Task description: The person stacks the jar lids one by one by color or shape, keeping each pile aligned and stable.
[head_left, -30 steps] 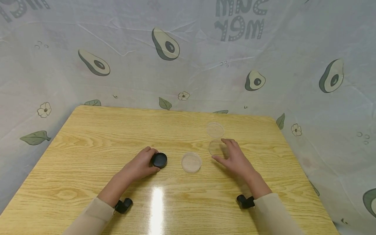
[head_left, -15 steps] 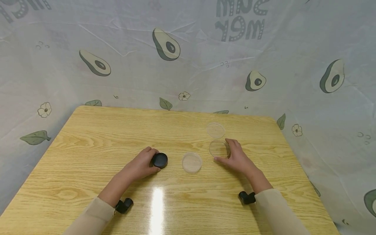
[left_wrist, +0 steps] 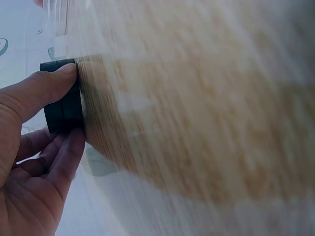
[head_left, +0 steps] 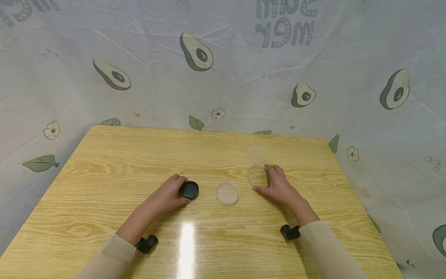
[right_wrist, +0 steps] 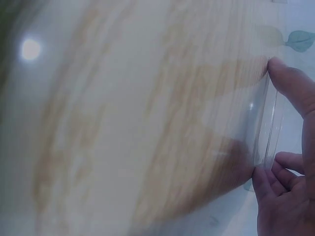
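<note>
My left hand (head_left: 171, 195) grips a short black round container (head_left: 190, 190) on the table, thumb at the near side and fingers at the far side. In the left wrist view this black container (left_wrist: 64, 101) stands as a low cylinder with a seam round its middle. My right hand (head_left: 277, 186) spans a clear petri dish (head_left: 257, 176), thumb at the near rim and fingertips at the far rim. The right wrist view shows the clear dish (right_wrist: 266, 130) between thumb and fingers. Another clear petri dish (head_left: 227, 193) lies between the hands.
Behind the right-hand dish lies a thin clear disc (head_left: 256, 154), close to its rim. The wooden table (head_left: 139, 151) ends at a printed cloth (head_left: 237, 85) at the back and sides. A bright light reflection (head_left: 186, 248) shows on the front of the table.
My right hand has closed in round the clear dish, shifting slightly right, then slightly back left. My left hand and the black container have stayed in place.
</note>
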A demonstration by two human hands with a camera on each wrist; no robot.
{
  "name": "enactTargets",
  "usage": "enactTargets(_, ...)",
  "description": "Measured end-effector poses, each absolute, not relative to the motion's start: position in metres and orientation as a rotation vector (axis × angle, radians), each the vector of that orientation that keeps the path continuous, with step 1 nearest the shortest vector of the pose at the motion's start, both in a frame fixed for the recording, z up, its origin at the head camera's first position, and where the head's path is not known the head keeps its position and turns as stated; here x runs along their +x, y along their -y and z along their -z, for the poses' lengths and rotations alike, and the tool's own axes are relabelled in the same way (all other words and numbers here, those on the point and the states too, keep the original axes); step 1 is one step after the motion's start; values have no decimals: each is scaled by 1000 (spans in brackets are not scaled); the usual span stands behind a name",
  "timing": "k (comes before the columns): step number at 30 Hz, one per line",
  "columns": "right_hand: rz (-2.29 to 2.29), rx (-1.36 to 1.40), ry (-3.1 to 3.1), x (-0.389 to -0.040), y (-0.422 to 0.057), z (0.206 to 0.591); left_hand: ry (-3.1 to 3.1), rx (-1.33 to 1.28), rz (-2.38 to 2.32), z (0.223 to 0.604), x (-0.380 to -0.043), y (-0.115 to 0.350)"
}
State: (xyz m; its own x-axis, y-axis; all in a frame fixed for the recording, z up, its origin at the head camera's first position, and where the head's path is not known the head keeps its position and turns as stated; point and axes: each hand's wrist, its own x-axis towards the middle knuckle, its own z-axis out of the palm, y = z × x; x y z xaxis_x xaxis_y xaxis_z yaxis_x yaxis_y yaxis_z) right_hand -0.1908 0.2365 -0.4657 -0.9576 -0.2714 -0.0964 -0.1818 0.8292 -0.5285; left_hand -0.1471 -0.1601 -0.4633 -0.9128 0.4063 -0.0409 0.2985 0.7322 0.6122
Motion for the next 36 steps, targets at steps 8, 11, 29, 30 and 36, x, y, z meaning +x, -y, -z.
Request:
enactTargets(8, 798, -362, -2853, -190, -236, 465, -2754, 569, -934, 464, -148, 160)
enactTargets(11, 810, -360, -2845, -189, -236, 464, -2756, 574, -936, 464, -148, 160)
enactTargets(29, 792, -329, -2864, -180, -242, 464, -2760, 568, -932, 465, -148, 161)
enactTargets(30, 790, -333, -2866, -179, -242, 464, -2758, 566, -933, 465, -148, 161)
enactTargets(36, 767, -361, -2885, -173, -244, 462, -2756, 565, -937, 465, -149, 160)
